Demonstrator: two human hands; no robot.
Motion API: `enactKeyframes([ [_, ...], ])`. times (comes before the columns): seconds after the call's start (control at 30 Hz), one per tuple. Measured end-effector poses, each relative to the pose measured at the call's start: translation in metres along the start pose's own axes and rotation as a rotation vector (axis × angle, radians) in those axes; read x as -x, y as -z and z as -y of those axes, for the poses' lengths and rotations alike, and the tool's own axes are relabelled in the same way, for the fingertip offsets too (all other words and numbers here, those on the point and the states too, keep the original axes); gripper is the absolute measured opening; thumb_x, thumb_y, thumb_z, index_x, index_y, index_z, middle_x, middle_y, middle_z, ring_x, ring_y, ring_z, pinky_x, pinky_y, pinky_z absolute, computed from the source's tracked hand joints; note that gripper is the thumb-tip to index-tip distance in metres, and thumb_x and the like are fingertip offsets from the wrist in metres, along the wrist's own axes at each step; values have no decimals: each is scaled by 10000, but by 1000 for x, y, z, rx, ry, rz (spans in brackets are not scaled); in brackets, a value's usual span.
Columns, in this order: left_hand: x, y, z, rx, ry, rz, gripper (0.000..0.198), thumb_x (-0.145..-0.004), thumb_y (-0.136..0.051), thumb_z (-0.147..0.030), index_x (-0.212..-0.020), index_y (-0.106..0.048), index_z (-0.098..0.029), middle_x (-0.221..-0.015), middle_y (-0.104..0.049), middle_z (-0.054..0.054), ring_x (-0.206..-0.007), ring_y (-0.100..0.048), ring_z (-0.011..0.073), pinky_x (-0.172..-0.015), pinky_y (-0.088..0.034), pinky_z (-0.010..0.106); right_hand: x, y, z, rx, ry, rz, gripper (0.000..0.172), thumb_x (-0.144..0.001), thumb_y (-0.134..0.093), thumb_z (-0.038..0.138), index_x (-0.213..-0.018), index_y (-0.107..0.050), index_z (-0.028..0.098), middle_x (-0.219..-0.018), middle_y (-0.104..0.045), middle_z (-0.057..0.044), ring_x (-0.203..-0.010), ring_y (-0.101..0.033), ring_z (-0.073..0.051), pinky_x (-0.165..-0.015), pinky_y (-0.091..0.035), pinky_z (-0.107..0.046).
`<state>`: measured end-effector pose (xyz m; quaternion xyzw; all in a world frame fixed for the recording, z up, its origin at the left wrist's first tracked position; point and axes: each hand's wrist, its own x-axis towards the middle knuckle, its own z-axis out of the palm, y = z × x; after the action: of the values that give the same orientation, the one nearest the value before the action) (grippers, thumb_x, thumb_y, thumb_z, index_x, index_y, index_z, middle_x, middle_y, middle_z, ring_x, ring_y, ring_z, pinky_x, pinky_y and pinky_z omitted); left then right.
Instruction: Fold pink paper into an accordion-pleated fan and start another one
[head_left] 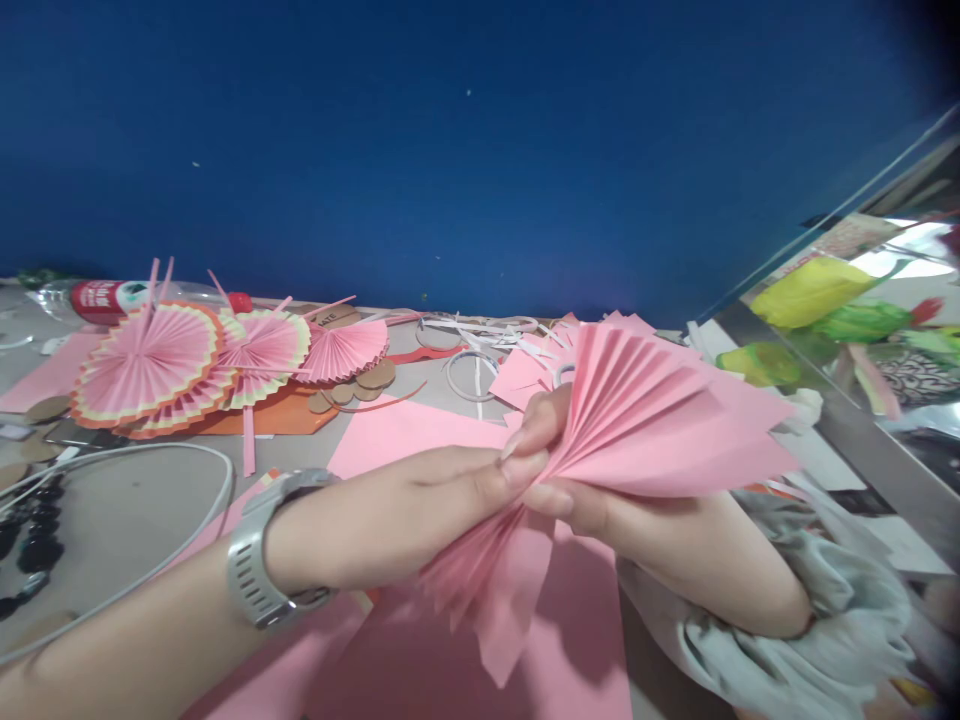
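Both hands pinch a pleated pink paper fan point(645, 410) at its narrow middle. Its folds spread wide to the upper right and hang down at the lower left. My left hand point(465, 490), with a grey watch on the wrist, is closed on the gathered folds from the left. From the right, my right hand point(600, 510) grips the same spot, thumb near the left thumb; its other fingers are partly hidden behind the paper. Beneath the hands lie flat pink paper sheets point(577, 630).
Finished-looking pink paper fans point(150, 365) with coloured rims lie at the left on orange card point(292, 412). Behind them rests a plastic bottle point(105, 298). A white cable point(217, 455) loops at left. A roll of tape point(469, 375) lies centre back, before a blue partition point(450, 150).
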<state>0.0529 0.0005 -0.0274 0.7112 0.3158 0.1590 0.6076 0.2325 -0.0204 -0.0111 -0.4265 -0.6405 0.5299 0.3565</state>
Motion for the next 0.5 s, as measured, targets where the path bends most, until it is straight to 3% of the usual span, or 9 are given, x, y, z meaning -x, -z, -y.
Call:
enactKeyframes([
  [0.1, 2, 5, -2, 45, -1, -24, 334, -947, -318, -415, -1070, -606, -299, -1118, -607, -50, -1062, -526, 120, -995, -366, 252, -1, -1, 1, 1, -3, -142, 94, -739, -660, 199, -762, -620, 280, -722, -603, 49, -667, -595, -125, -449, -471, -176],
  [0.2, 3, 4, -4, 7, 36, -46, 349, -928, -335, -467, -1087, -586, -284, -1141, -590, -32, -1075, -517, 154, -999, -370, 299, -1, -1, 0, 52, -11, -269, 83, -729, -675, 237, -730, -607, 285, -703, -608, 35, -649, -594, -145, -451, -489, -205],
  [0.33, 4, 0, -7, -85, 69, -3, 366, -897, -368, -518, -1029, -568, -241, -1038, -613, -4, -1007, -545, 184, -912, -427, 327, 2, 4, -1, 71, -17, -276, 94, -708, -695, 283, -758, -634, 333, -752, -620, 15, -686, -600, -157, -497, -515, -211],
  [0.5, 5, -1, -8, -32, -12, 21, 309, -944, -316, -434, -1079, -544, -273, -1028, -604, -34, -974, -546, 129, -882, -420, 243, 8, 8, 0, 85, -223, -300, 152, -665, -711, 409, -742, -648, 294, -740, -631, -14, -649, -595, -191, -421, -502, -251],
])
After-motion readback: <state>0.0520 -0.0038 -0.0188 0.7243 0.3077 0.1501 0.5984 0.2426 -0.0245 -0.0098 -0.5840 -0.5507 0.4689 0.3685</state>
